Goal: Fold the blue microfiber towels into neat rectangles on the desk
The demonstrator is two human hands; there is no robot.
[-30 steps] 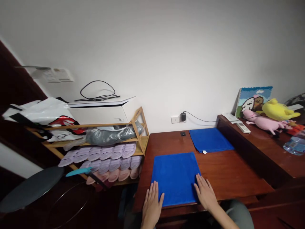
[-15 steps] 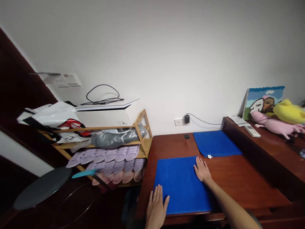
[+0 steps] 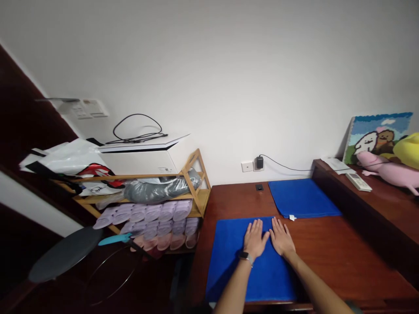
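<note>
A blue towel (image 3: 225, 248) lies spread flat on the reddish-brown wooden desk (image 3: 330, 248). My left hand (image 3: 255, 240) rests palm down on its upper middle, fingers stretched out; a watch sits on that wrist. Close beside it, my right hand (image 3: 282, 237) lies flat at the towel's upper right edge, its fingers extended. The two thumbs almost meet. Neither hand grips anything. Behind, towards the wall, a second blue towel (image 3: 303, 198) is laid out smooth, with a small white tag (image 3: 292, 217) at its near edge.
A wooden rack (image 3: 199, 205) with purple and pink slippers stands left of the desk, a white box (image 3: 140, 161) on top. A dark round stool (image 3: 65, 253) is lower left. On the raised ledge at right are a remote (image 3: 358, 182) and a pink plush toy (image 3: 389, 170).
My left hand has moved from the towel's lower left edge up and right, beside my right hand. My right hand stays at the upper right edge. The view has shifted slightly.
</note>
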